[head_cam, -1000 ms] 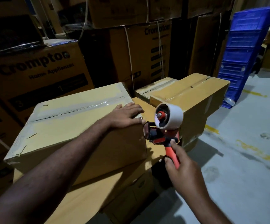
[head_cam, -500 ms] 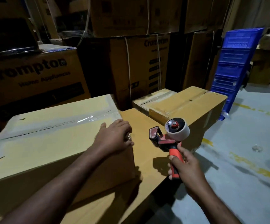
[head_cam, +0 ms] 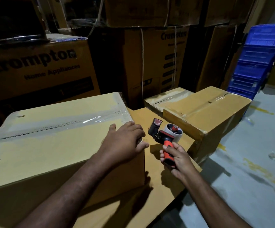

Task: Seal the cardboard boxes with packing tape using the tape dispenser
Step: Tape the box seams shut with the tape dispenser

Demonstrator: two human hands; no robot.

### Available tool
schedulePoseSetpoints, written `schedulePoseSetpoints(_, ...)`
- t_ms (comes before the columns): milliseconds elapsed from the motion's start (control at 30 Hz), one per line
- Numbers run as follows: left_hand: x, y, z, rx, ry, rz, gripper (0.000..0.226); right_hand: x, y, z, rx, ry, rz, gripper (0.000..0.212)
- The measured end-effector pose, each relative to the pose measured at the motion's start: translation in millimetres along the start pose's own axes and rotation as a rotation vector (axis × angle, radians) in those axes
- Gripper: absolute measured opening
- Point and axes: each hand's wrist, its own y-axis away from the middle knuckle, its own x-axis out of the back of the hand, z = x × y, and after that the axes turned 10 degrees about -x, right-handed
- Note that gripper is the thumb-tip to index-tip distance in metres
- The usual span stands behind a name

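Open cardboard [head_cam: 151,163] lies between the large taped box [head_cam: 54,145] and the smaller box [head_cam: 206,116], stacked cartons [head_cam: 150,63] blocking behind.

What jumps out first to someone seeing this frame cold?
The red-handled tape dispenser at centre, gripped by the right hand just off the big box's right corner. The left hand lies flat on that large cardboard box, whose top seam already carries shiny tape. Far right, a stack of blue crates stands out against the dim brown cartons.
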Motion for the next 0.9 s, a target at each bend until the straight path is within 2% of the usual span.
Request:
schedulePoseSetpoints(233, -8, 8, -2, -0.050, -0.108, 0.038, 0.069, -1, -47, 7, 0.019, 0.282, 0.039, 0.032)
schedulePoseSetpoints(400, -11, 10, 3, 0.051, -0.122, 0.013, 0.081, 20, -70, 20, -0.045, 0.430, 0.082, 0.047)
schedulePoseSetpoints(533, -11, 10, 12, 0.163, -0.113, 0.004, 0.091, 42, -82, 27, -0.063, 0.682, 0.145, 0.054)
schedulePoseSetpoints(600, -13, 10, 18, 0.204, -0.125, 0.005, 0.091, 45, -85, 23, -0.046, 0.950, 0.190, 0.052)
schedulePoseSetpoints(700, -14, 8, 25, 0.258, -0.162, 0.010, 0.096, 31, -76, 1, 0.041, 1.700, 0.361, 0.050)
schedulePoseSetpoints(733, -13, 8, 26, 0.274, -0.165, -0.008, 0.097, 20, -67, -10, 0.111, 1.757, 0.413, 0.048)
schedulePoseSetpoints(800, -10, 8, 28, 0.279, -0.137, -0.063, 0.106, -6, -43, -32, 0.377, 1.505, 0.373, 0.040)
schedulePoseSetpoints(867, 0, 8, 21, 0.261, -0.009, -0.158, 0.112, -42, -10, -47, 0.714, 1.073, 0.212, 0.038)
schedulePoseSetpoints(900, 9, 7, 14, 0.259, 0.120, -0.191, 0.108, -61, 8, -50, 0.825, 0.940, 0.116, 0.038)
